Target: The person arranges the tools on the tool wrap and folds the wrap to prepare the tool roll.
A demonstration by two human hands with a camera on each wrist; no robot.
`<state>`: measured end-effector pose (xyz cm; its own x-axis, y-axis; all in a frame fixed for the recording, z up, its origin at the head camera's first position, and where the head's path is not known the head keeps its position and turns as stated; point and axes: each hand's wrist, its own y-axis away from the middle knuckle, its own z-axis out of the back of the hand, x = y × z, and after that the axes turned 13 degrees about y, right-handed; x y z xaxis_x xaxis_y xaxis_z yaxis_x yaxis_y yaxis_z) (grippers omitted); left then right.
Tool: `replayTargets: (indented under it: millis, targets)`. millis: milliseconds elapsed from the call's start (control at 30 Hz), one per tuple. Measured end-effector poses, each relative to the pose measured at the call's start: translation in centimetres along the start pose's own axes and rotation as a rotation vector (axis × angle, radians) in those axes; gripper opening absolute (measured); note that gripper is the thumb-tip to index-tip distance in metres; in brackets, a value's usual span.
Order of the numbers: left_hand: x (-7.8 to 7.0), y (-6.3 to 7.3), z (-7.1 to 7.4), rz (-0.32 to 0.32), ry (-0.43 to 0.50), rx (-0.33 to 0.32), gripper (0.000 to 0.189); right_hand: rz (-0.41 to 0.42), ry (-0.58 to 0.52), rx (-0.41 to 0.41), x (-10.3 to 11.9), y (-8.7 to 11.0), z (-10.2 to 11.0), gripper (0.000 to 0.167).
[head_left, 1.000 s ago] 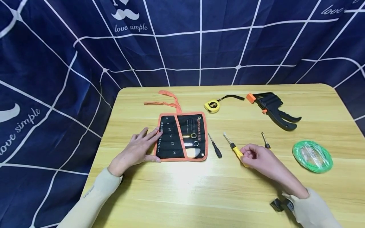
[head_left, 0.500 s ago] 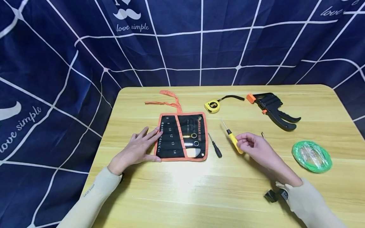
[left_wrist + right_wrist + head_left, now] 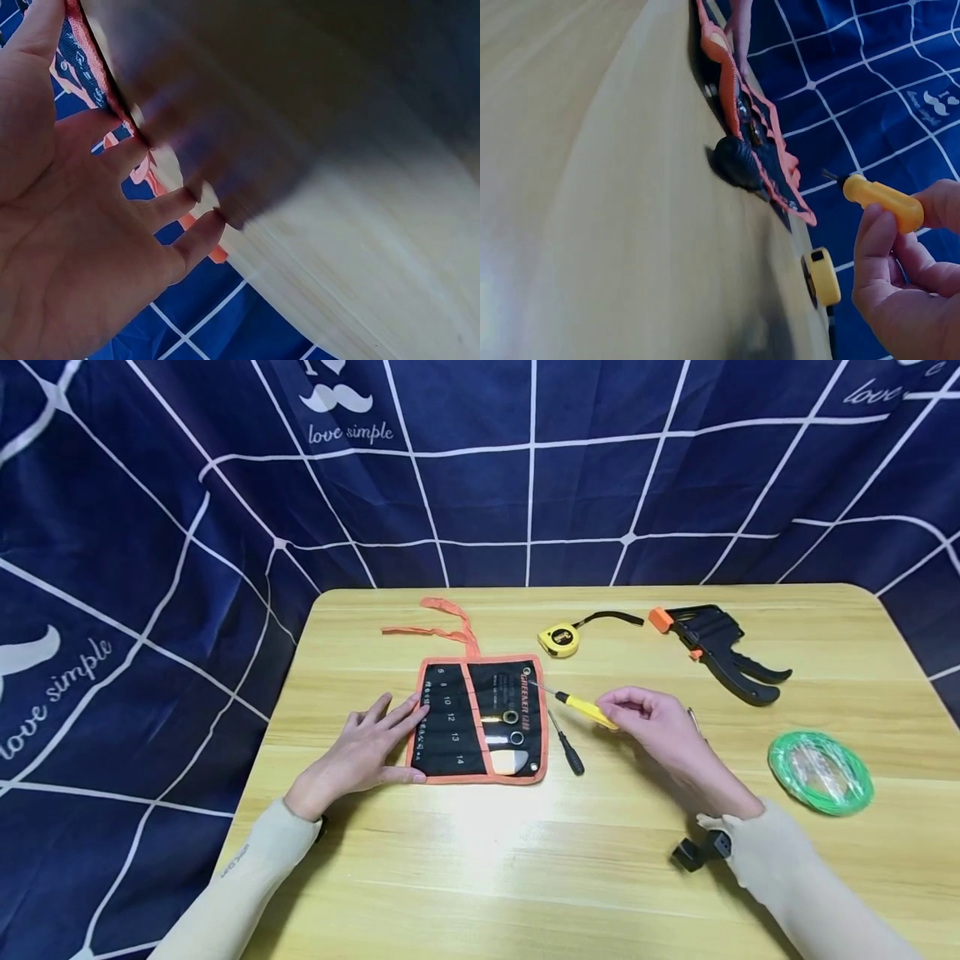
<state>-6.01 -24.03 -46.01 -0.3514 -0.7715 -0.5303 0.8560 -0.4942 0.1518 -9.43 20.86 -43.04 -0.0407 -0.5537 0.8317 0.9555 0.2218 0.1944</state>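
A black tool roll [image 3: 480,718] with orange trim lies open on the wooden table [image 3: 525,860], wrench ends showing in its pockets. My left hand [image 3: 367,747] rests flat on the roll's left edge, fingers straight [image 3: 180,202]. My right hand [image 3: 645,714] pinches the yellow handle of a small screwdriver [image 3: 581,706], lifted off the table, its tip pointing left at the roll's right edge. The right wrist view shows the yellow screwdriver handle [image 3: 881,201] between my fingertips. A black-handled screwdriver [image 3: 566,745] lies just right of the roll.
A yellow tape measure [image 3: 558,639] and a black clamp with an orange tip [image 3: 716,647] lie at the back. A green wire coil [image 3: 821,770] sits on the right. A small dark tool [image 3: 693,720] peeks out behind my right hand. Blue checked cloth [image 3: 480,468] hangs behind.
My right hand has lifted the yellow screwdriver and carried it left and away, from beside the small dark tool to the roll's right edge. The left hand has not moved.
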Motion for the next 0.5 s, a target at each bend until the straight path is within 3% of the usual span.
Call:
replayTargets:
  millis: [367,500]
  targets:
    - [0.2,0.1,-0.2,-0.01,0.007,-0.006,0.105,0.034,-0.12,0.088,1.3,-2.7,-2.1,0.032]
    - [0.2,0.1,-0.2,-0.008,0.009,-0.005,0.105,0.031,-0.101,0.111,1.6,-3.5,-2.9,0.027]
